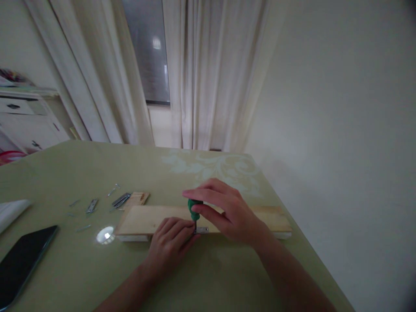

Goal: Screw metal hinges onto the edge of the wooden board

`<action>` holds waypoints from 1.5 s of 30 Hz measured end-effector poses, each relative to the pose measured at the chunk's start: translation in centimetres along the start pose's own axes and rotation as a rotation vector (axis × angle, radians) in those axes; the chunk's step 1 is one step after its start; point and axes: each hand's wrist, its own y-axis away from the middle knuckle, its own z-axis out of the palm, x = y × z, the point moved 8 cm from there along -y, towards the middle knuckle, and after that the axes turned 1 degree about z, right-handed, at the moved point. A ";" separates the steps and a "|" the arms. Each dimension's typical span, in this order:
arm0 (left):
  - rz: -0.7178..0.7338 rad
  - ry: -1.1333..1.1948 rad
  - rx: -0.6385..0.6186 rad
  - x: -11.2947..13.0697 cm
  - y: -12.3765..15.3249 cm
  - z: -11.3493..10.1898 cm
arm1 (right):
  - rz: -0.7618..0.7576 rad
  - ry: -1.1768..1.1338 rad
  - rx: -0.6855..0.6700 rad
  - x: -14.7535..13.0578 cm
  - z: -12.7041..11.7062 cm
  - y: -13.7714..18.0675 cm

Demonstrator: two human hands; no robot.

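Observation:
My right hand (229, 211) grips the green handle of a short screwdriver (195, 209) between thumb and fingers, with the index finger stretched over its top. The screwdriver stands upright, its shaft meeting a small metal plate with holes (203, 230) on the near edge of a pale wooden board (139, 219). Closed around the plate's left end is my left hand (172, 238), its fingertips pressed beside the screwdriver's tip. Those fingers hide part of the plate, and any screw under the tip is too small to make out.
Left of the board lie a smaller wooden piece (138, 199), several metal plates (121, 200) and loose screws (83, 228). A dark phone or tablet (24, 264) and a white object (13, 212) are farther left on the green table (97, 164). A wall (341, 151) borders the right side.

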 end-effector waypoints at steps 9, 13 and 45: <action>-0.003 0.003 -0.015 -0.1 0.2 0.1 | -0.026 0.062 -0.002 -0.7 0.1 -0.1; -0.010 0.018 -0.031 -0.2 0.2 0.2 | 0.016 -0.082 -0.140 0.0 0.5 -0.1; -0.025 0.025 -0.038 -0.3 0.4 0.4 | -0.067 0.302 0.168 0.1 0.0 0.2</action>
